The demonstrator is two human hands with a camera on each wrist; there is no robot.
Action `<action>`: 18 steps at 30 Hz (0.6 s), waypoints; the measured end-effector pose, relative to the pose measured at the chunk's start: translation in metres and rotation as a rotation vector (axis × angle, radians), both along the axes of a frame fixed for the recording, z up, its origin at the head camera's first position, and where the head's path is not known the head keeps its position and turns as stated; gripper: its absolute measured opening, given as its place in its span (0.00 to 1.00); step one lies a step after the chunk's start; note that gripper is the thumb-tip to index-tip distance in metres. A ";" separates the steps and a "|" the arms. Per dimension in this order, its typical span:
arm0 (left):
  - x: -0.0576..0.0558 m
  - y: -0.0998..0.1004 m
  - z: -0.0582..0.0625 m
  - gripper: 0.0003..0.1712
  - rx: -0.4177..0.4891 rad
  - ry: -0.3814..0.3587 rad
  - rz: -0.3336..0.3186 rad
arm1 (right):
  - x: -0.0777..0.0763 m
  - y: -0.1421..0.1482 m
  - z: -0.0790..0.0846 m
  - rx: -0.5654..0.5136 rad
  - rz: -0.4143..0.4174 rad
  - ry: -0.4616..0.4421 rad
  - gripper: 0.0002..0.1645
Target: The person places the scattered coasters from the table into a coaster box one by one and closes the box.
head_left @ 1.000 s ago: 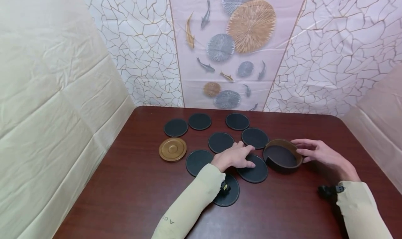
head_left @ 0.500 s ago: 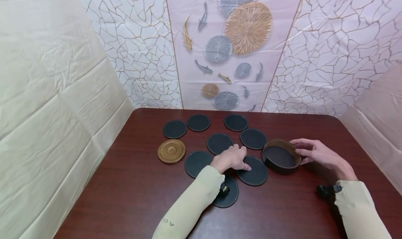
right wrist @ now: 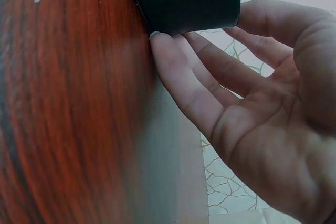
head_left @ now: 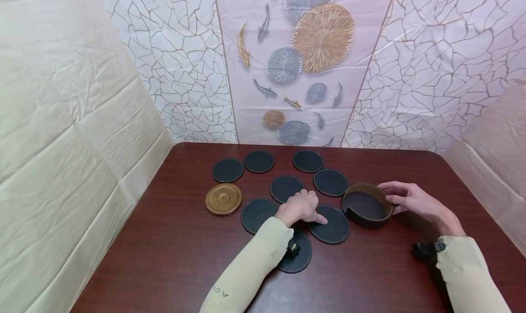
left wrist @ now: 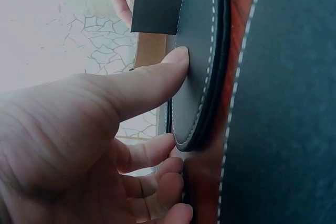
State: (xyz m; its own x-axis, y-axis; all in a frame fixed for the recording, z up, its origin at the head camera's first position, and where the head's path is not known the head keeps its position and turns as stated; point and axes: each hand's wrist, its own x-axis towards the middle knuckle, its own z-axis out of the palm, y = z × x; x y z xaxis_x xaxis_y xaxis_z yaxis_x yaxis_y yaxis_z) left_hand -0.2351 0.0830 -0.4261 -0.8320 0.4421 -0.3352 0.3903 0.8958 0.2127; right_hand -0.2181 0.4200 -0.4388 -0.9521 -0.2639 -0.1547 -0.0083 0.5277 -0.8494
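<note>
My left hand [head_left: 300, 208] is at a round black coaster [head_left: 334, 228] with white stitching round its edge. In the left wrist view the thumb lies on the coaster's top face and the index fingertip is at its rim, pinching it, while the other fingers curl below. My right hand [head_left: 423, 208] holds the right side of a round coaster holder [head_left: 371, 222], black outside and brown inside, with a gap in its front wall. In the right wrist view its fingertips touch the holder's dark outer wall [right wrist: 189, 1] close to the tabletop.
Several more black coasters lie flat, including one at the back left [head_left: 227, 170] and one partly under the left wrist [head_left: 302, 258]. A brown ringed disc [head_left: 223, 198] lies to the left. The reddish-brown table [head_left: 164, 253] is bordered by hanging cloth [head_left: 94, 135].
The left hand has drawn back slightly, and its thumb has come down onto the coaster. The right hand keeps its place at the holder. The head view has shifted a little.
</note>
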 end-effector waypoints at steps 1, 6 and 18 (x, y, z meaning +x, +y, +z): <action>0.000 0.000 0.000 0.46 0.000 0.000 0.001 | 0.000 0.000 0.000 0.000 0.001 -0.001 0.30; 0.000 0.000 0.002 0.49 0.006 -0.013 0.019 | -0.001 -0.001 0.000 -0.001 0.006 -0.001 0.30; 0.000 0.001 0.004 0.51 0.157 -0.107 0.070 | 0.000 0.000 0.001 0.015 0.008 0.004 0.28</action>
State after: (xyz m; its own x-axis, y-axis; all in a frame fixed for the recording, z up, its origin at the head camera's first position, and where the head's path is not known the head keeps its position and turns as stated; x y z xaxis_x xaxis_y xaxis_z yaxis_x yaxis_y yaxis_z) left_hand -0.2351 0.0835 -0.4224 -0.8259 0.4383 -0.3547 0.2961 0.8725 0.3887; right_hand -0.2180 0.4199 -0.4374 -0.9505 -0.2694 -0.1546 -0.0164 0.5406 -0.8411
